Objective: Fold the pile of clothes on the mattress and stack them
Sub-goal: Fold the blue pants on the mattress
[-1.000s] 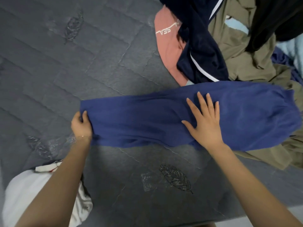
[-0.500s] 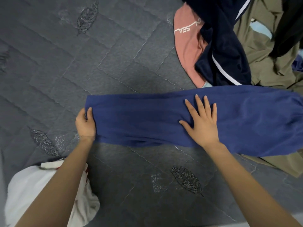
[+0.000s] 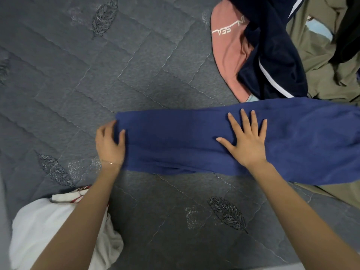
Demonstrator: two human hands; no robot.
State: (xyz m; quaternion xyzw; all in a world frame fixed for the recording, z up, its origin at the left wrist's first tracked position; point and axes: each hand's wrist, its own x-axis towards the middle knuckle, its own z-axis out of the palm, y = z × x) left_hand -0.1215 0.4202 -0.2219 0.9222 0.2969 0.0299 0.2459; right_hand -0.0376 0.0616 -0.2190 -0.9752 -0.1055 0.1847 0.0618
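Grey quilted mattress (image 3: 136,65), long blue fabric garment (image 3: 185,145).
End gripped by left hand (image 3: 110,145) (fingers curled); right hand (image 3: 247,142) pressed flat, fingers spread.

All I can see of the room from here is the mattress (image 3: 155,75), a dark charcoal grey that fills almost the whole view. Its cover is quilted, with thin pale stitching (image 3: 134,55) running in wavy diagonal lines that cross into slanted panels. Leaf motifs are sewn here and there: one near the far side (image 3: 104,16), one at the left (image 3: 54,168), a darker one near the front (image 3: 228,213). The light is soft and even. A paler strip (image 3: 3,221) borders the lower left; I can't tell what it is.
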